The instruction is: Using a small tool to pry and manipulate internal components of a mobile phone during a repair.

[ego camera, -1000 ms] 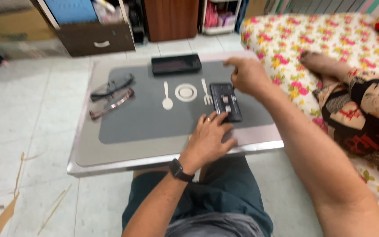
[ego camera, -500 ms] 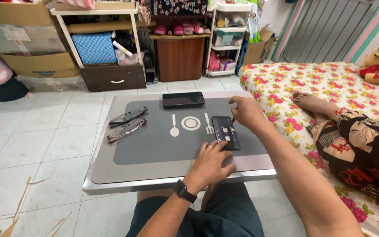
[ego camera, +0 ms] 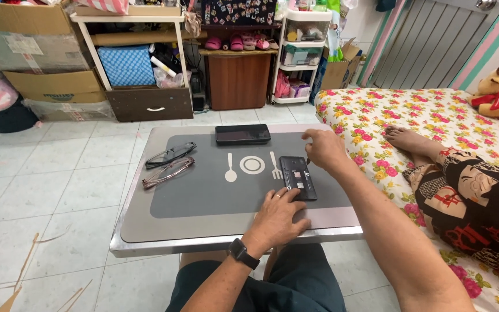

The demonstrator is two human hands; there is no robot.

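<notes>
Since a second ago the view has tipped up: more of the room shows, shelves and boxes now in frame, while both hands have stayed by the dark phone (ego camera: 298, 178) lying flat on the grey mat of the table (ego camera: 145, 231).

Left hand (ego camera: 277, 215): palm down on the mat, fingers loosely spread, fingertips touching the near end of the phone; not gripping, more pinning it. Black watch (ego camera: 242, 253) on that wrist.

Right hand (ego camera: 323, 149): lightly curled at the far right corner of the phone, something thin and dark seems pinched at the fingertips; too small to tell what.

Step, as judged: working on the phone's open back, one hand steadying while the other picks at the top edge. Next move likely calls for a fine pinch and a still phone.

Nearby: a second phone (ego camera: 242, 134) face up at the far edge, two pairs of glasses (ego camera: 168, 164) well left, untouched.
</notes>
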